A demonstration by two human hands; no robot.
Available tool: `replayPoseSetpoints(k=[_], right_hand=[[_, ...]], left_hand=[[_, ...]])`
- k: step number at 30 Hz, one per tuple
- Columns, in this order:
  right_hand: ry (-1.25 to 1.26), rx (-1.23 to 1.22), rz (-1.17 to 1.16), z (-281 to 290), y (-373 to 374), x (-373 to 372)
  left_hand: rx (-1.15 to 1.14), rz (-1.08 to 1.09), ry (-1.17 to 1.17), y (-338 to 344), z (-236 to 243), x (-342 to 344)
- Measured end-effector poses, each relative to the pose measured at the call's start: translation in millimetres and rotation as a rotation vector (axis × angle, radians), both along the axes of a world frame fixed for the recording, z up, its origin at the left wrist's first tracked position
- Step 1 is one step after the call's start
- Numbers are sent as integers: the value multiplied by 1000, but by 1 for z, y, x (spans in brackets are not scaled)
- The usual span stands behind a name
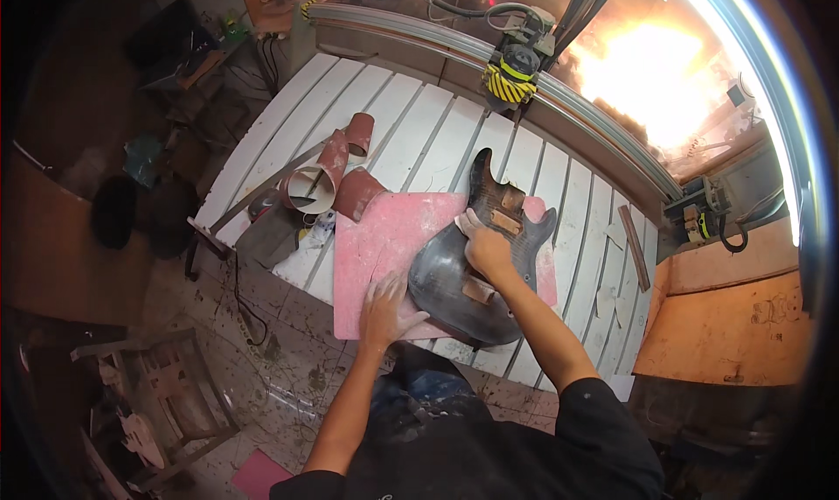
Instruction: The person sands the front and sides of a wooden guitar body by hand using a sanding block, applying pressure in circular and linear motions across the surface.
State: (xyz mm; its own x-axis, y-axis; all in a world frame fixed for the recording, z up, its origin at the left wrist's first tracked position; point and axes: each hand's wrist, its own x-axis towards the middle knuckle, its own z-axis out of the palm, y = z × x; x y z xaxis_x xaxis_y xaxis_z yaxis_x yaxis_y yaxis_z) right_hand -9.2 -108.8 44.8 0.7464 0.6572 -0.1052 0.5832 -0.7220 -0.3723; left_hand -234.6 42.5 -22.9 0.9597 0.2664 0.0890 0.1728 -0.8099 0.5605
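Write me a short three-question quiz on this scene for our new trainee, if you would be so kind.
1. What colour is the flat sheet beneath the dark guitar body?
a) green
b) pink
c) blue

2. True or false: the right hand is on the upper face of the guitar body.

3. Fill in the blank: in the picture, the reddish-brown rolls lie to the ____ of the guitar body.

Key:
1: b, the sheet is pink.
2: true.
3: left.
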Motion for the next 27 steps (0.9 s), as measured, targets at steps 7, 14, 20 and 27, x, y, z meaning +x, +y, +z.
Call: replayPoseSetpoints(k=[7, 14, 20, 27], right_hand=[[-65, -12, 228, -30, -2, -53], [-40, 66, 70, -24, 0, -51], [-24, -11, 121, -8, -5, 7], [-13, 44, 216, -6, 8, -72]], left_hand=[[39, 15, -47, -3, -2, 1], [49, 13, -47, -8, -10, 4], [34, 17, -28, -6, -2, 4], [44, 28, -30, -1, -3, -2]])
